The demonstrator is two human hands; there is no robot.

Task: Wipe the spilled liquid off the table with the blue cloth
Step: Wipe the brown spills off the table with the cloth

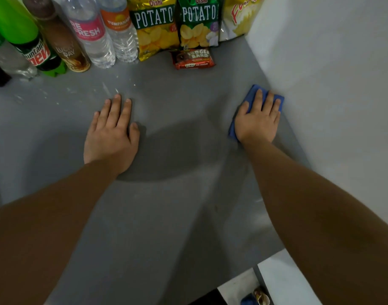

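A folded blue cloth [252, 93] lies on the grey table [177, 216] at its right side, close to the white wall. My right hand [258, 119] lies flat on the cloth with straight fingers, covering most of it. My left hand [112, 133] rests flat on the bare table near the middle, fingers straight. Small shiny drops and streaks of spilled liquid [107, 86] glint on the table just beyond my left fingertips and off to the left.
Along the far edge stand several bottles [89, 34], two potato chip bags [154, 25] and a yellow snack bag [239, 16]. A fudge bar packet [194, 59] lies in front of the bags. A white wall [331, 73] bounds the table's right side.
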